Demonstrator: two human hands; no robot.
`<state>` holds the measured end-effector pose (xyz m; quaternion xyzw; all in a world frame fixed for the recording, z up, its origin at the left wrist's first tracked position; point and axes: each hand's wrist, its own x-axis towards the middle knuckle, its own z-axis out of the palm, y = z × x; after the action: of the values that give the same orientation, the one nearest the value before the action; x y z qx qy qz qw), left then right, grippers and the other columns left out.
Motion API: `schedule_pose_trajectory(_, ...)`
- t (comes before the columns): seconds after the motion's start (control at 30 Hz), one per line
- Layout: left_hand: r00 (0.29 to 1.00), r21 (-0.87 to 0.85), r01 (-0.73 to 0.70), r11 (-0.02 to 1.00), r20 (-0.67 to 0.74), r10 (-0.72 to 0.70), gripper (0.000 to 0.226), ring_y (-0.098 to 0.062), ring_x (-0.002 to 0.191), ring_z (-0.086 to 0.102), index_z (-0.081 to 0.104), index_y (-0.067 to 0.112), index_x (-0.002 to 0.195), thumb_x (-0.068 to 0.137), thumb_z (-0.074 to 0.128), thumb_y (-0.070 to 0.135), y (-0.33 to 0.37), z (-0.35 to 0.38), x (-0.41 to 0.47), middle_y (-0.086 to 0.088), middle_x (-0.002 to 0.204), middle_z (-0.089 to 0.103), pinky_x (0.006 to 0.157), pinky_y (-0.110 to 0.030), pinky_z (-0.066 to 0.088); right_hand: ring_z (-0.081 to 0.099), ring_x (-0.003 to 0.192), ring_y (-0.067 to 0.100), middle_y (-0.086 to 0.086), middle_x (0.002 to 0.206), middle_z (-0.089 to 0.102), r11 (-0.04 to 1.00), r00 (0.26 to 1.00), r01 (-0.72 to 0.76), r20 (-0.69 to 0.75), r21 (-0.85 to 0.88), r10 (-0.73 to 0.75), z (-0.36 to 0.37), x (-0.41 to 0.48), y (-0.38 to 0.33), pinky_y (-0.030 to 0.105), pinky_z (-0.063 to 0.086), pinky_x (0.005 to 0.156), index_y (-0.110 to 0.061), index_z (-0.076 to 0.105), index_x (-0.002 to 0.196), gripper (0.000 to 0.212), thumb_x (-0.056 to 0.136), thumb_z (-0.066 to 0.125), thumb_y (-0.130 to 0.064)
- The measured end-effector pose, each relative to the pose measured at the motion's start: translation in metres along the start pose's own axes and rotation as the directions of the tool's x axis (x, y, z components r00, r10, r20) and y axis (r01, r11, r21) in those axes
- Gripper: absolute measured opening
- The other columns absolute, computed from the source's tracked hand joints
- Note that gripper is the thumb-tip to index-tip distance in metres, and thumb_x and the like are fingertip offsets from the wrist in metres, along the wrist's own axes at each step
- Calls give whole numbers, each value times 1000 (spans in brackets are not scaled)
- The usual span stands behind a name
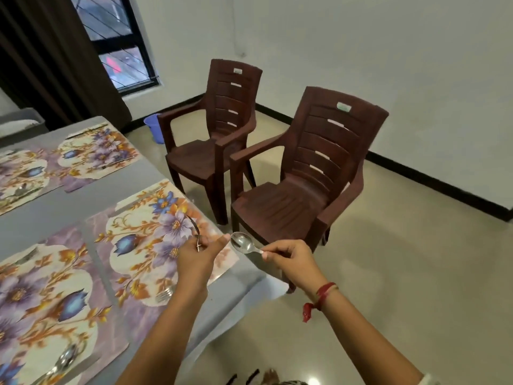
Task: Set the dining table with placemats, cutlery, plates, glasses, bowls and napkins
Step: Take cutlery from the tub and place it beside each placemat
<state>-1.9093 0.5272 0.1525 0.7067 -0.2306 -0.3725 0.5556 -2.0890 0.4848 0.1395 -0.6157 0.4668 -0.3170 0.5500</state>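
Two hands work at the near corner of the bench (69,207). The left hand (198,255) pinches a thin piece of cutlery (194,226), seen edge-on, above a floral placemat (138,232). The right hand (288,259) grips the handle of a spoon (242,243), held close by the bench edge. A fork (165,294) lies on the same placemat. Brown chairs (311,173) stand beside the bench.
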Motion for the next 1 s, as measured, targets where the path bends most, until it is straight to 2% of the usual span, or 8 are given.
schedule_pose_trajectory(0.07, 1000, 10, -5, 1000, -15, 5, 38, -34, 91, 64, 62, 2, 100, 75, 79, 26, 10, 4, 18, -15, 95, 67, 80, -43, 56, 65, 79, 0, -9, 81, 72, 997, 996, 30, 90, -68, -23, -7, 33, -10, 11, 48, 70, -24, 76, 85, 13, 83, 70, -12)
schedule_pose_trajectory(0.17, 994, 5, -66, 998, -87, 66, 16, -17, 75, 64, 60, 13, 87, 81, 74, 14, 21, -3, 35, -1, 83, 65, 61, -19, 53, 66, 84, 12, -3, 86, 73, 990, 971, 58, 236, -128, -27, 2, 76, -19, 18, 53, 76, -18, 76, 91, 10, 83, 71, -15)
schedule_pose_trajectory(0.27, 967, 33, -92, 995, -235, 97, 22, -24, 73, 67, 64, 7, 90, 76, 78, 14, 25, -16, 53, -11, 81, 68, 68, -35, 57, 62, 66, 8, -7, 69, 70, 991, 930, 86, 364, -99, -44, 26, 116, -25, 18, 51, 64, -9, 75, 88, 8, 82, 72, -9)
schedule_pose_trajectory(0.37, 902, 23, -61, 998, -426, 65, 33, -19, 57, 47, 47, 10, 70, 72, 80, 7, 21, -31, 70, -9, 63, 51, 59, -30, 42, 56, 52, -3, -13, 52, 63, 996, 854, 35, 521, -76, 10, 51, 155, -30, 12, 44, 53, -5, 72, 88, 8, 81, 72, -4)
schedule_pose_trajectory(0.53, 765, -39, -18, 999, -644, -11, 37, -19, 60, 47, 42, 13, 68, 74, 77, 2, 17, -43, 105, -11, 64, 50, 64, -31, 41, 58, 52, 3, -6, 59, 64, 975, 714, -209, 669, -78, 207, 72, 237, -28, 14, 47, 49, -10, 65, 77, 12, 82, 68, 1)
schedule_pose_trajectory(0.77, 628, -104, 26, 994, -772, -97, 30, -7, 50, 51, 47, 8, 74, 77, 76, 4, 21, -22, 171, -4, 64, 51, 52, -17, 43, 66, 55, 7, 2, 59, 67, 742, 666, -627, 659, 239, 350, 107, 334, -28, 15, 56, 62, -1, 61, 83, 15, 89, 53, 10)
schedule_pose_trajectory(0.9, 556, -123, 41, 992, -822, -125, 37, -19, 59, 49, 41, 13, 71, 76, 77, 6, 17, -32, 197, -8, 65, 46, 56, -25, 45, 65, 64, 14, 7, 72, 66, 787, 602, -609, 706, 103, 373, 132, 360, -23, 18, 57, 61, -4, 63, 85, 13, 90, 55, 5)
schedule_pose_trajectory(1.0, 501, -139, 79, 987, -850, -160, 47, -20, 62, 49, 34, 19, 68, 75, 79, 8, 10, -47, 207, -4, 60, 44, 67, -36, 43, 61, 67, 13, 7, 77, 66, 930, 585, -361, 761, -67, 281, 150, 375, -21, 17, 55, 59, -2, 67, 90, 7, 86, 62, 3)
